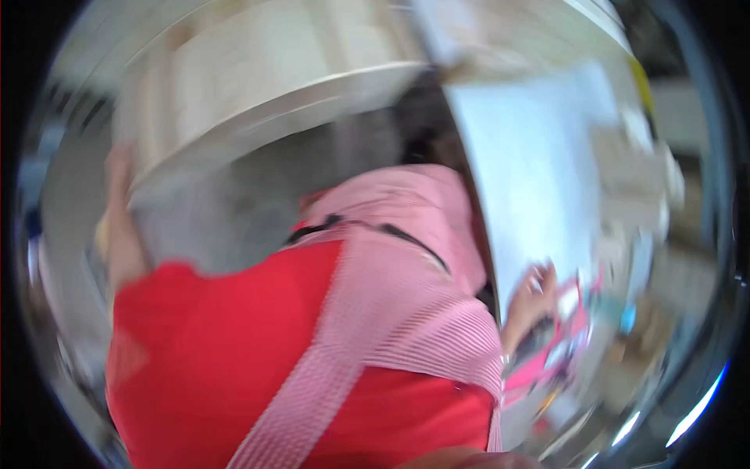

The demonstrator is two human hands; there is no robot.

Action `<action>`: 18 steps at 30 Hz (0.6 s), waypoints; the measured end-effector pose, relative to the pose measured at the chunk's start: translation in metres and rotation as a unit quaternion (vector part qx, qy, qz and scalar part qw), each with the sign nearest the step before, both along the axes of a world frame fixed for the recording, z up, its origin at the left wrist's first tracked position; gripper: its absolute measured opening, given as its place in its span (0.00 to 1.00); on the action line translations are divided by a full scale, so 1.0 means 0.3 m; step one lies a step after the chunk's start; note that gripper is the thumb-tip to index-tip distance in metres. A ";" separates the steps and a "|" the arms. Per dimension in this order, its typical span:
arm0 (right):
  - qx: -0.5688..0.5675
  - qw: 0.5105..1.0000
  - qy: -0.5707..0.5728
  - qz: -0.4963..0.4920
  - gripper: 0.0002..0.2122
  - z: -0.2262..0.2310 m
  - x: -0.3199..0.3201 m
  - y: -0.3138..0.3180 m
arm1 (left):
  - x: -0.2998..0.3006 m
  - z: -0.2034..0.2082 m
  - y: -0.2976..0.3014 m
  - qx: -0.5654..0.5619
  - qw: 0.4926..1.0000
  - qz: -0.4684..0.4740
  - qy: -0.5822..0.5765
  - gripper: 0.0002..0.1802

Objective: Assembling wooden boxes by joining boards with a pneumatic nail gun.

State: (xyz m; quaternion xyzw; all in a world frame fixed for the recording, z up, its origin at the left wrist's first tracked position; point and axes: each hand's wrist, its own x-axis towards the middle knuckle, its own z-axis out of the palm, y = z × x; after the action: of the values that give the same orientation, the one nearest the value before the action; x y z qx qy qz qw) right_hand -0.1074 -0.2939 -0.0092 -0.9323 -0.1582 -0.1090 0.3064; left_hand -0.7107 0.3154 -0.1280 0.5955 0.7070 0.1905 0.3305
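Observation:
The picture is heavily motion-blurred. A person in a red shirt (pixel 234 352), a pink striped apron (pixel 391 313) and a pink head cover (pixel 406 199) fills the middle, seen from behind and bent forward. One of that person's hands (pixel 117 168) reaches up to a large metal-rimmed shape (pixel 273 102) at upper left. Their other hand (pixel 535 289) rests on the edge of a pale flat panel (pixel 531 180). A skin-coloured sliver (pixel 469 460) lies at the lower edge; I cannot tell whether it is my hand or forearm. Neither of my hands shows clearly.
Pink and white items (pixel 562 336) lie blurred at right below the panel. Cluttered pale shapes (pixel 648 203) line the right side. A grey surface (pixel 234 211) shows behind the person.

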 end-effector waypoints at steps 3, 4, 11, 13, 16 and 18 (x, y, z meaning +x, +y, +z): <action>0.037 0.998 0.045 -0.036 0.20 -0.040 0.046 0.022 | -0.344 -0.032 0.200 0.202 0.930 -0.189 0.243 0.30; 0.033 0.998 0.027 -0.053 0.20 -0.020 0.026 0.016 | -0.224 -0.093 0.204 0.134 0.959 -0.144 0.201 0.30; 0.077 0.968 -0.122 -0.203 0.27 -0.111 0.432 -0.242 | 0.490 0.361 -0.020 0.424 0.877 0.042 0.222 0.23; 0.040 0.940 -0.163 -0.299 0.35 -0.180 0.605 -0.304 | 0.782 0.458 -0.147 0.439 0.885 -0.020 0.151 0.22; -0.005 0.899 -0.166 -0.406 0.41 -0.228 0.830 -0.377 | 1.154 0.509 -0.340 0.410 0.897 -0.145 0.080 0.20; -0.024 0.877 -0.160 -0.453 0.44 -0.243 0.920 -0.380 | 1.351 0.523 -0.497 0.369 0.899 -0.233 0.041 0.20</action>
State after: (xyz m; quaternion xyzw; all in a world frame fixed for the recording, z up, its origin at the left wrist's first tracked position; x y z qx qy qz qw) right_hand 0.1687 -0.4080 -0.0822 -0.8791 0.2315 -0.3797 0.1715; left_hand -0.3054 0.1664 0.0290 0.8300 0.4397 0.3304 0.0928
